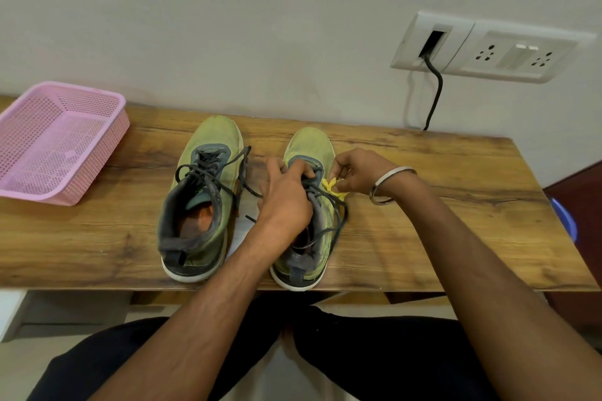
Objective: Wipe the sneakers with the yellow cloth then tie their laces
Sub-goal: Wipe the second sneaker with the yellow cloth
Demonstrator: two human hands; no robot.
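While both hands (312, 185) pinch laces (329, 202), no writing reads.

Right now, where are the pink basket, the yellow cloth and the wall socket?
pink basket (107, 127): head view, right wall.
yellow cloth (330, 186): head view, visible fold beside the right shoe.
wall socket (488, 52): head view, faceplate.

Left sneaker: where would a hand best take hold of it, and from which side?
Grip the left sneaker at its grey heel collar, from the near table edge. The heel faces the person, the opening is wide, and loose laces clutter the front.
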